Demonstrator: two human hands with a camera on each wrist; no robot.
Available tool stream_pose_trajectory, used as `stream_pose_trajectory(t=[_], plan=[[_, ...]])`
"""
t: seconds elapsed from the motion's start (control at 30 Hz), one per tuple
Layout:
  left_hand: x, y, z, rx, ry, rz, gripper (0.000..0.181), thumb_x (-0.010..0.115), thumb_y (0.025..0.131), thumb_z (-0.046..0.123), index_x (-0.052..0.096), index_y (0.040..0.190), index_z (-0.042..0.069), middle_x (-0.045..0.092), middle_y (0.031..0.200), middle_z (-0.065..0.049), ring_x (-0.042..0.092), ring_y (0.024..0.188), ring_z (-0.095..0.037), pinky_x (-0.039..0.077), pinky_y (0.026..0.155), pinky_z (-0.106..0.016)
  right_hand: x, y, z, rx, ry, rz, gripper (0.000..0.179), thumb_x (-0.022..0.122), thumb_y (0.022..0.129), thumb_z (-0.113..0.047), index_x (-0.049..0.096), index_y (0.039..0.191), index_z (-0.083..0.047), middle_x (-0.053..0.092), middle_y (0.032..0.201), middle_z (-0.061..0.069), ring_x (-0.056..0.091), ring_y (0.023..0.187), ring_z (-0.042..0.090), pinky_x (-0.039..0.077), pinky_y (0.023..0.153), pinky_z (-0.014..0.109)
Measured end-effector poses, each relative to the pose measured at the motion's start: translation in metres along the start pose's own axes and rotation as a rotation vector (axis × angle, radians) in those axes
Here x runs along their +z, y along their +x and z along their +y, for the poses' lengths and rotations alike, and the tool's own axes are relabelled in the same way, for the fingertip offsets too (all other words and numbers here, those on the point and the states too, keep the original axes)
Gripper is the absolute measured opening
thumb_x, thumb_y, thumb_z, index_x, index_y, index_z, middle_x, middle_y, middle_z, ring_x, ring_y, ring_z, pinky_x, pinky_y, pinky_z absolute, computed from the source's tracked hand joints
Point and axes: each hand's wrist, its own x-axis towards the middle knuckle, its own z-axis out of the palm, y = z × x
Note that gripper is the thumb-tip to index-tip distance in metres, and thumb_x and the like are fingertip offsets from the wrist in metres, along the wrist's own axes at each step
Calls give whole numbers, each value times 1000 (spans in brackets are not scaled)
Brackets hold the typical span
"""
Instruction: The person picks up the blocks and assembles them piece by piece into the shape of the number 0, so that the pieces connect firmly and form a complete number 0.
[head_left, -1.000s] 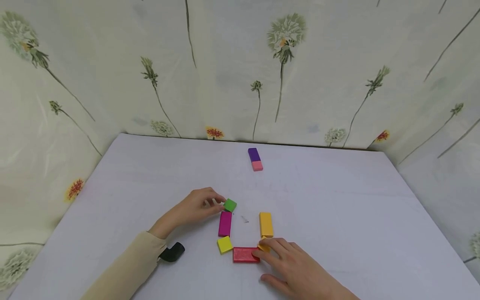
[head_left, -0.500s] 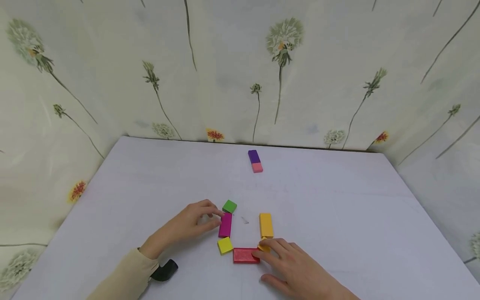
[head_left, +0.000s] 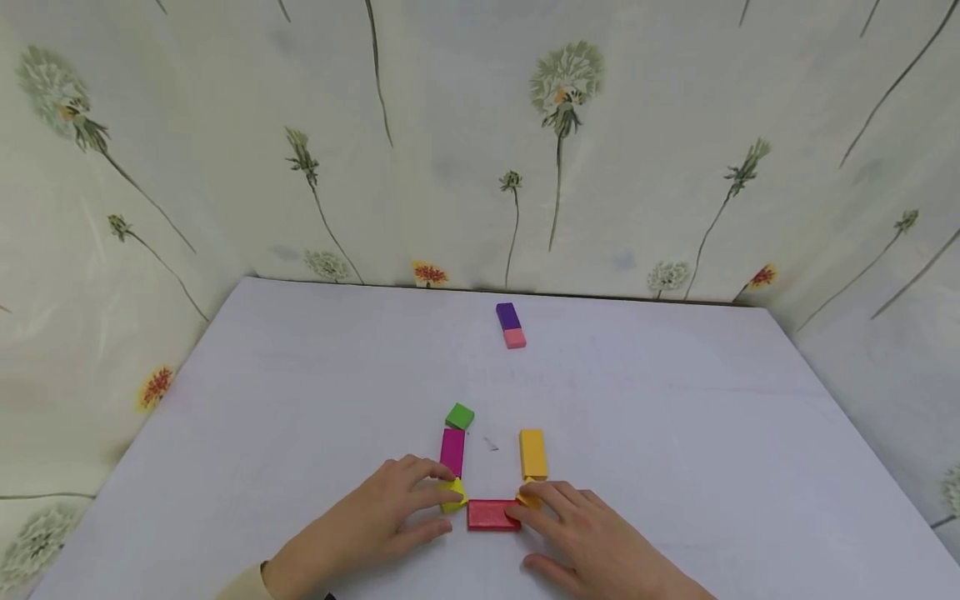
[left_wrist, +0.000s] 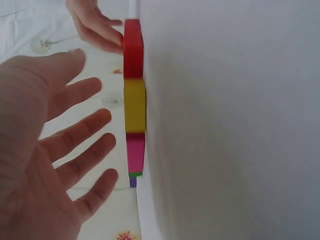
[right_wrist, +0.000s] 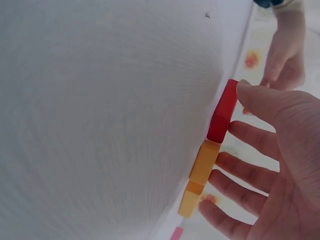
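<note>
Several coloured blocks form a U on the white table. My left hand [head_left: 386,512] hovers at the yellow block [left_wrist: 135,106], fingertips overlapping it in the head view; the left wrist view shows its fingers loosely extended and spread. Behind the yellow block lie a magenta block [head_left: 452,450] and a tilted green block [head_left: 460,416]. A red block [head_left: 489,516] makes the near side. My right hand [head_left: 592,533] rests its fingertips at the red block's right end and on a small orange block [right_wrist: 204,162], fingers extended. Behind that stands a longer orange block [head_left: 533,454].
Farther back on the table [head_left: 360,358], a purple block [head_left: 507,316] and a pink block [head_left: 515,338] lie end to end. A small mark [head_left: 491,443] shows inside the U. A flowered cloth [head_left: 450,150] hangs behind the table's far edge.
My left hand has left the green block and moved toward me, past the magenta block, to the yellow one. The right hand keeps its place.
</note>
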Motion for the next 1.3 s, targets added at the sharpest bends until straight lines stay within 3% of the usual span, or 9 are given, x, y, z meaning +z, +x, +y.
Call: stream_pose_trajectory(t=[0.2,0.43,0.83,1.07,1.3], plan=[[5,-5,9,64,95,-37,42,51,99,49,58,136,31,49,136,4,46,123,-18,42,98,-44,0,-1,-1,12,-3,-3,56,46,95,-61,53,140,-27,48,138,-2,49,118,19,47,93,46],[6,-7,10,42,127,-72,45,50,99,51,56,138,32,48,138,2,45,125,-18,42,98,-45,0,0,-2,18,-1,-9,57,46,95,-62,53,139,-27,48,138,-1,48,119,20,48,92,46],[8,-10,9,55,144,-60,39,52,99,48,62,132,31,48,139,1,44,126,-19,43,97,-44,0,1,-2,27,-2,-41,60,43,94,-64,51,142,-28,47,138,-1,47,119,19,46,96,48],[9,-8,10,100,141,-13,41,52,99,46,58,136,30,46,141,2,42,128,-17,41,99,-43,0,1,-1,7,-2,-5,57,44,96,-61,52,140,-26,48,138,-2,48,120,19,46,94,47],[10,-8,12,109,162,-37,43,52,99,46,58,137,26,48,140,2,43,128,-19,43,97,-43,1,0,-1,1,-20,12,56,46,96,-61,53,140,-27,48,137,-2,48,119,19,47,92,46]])
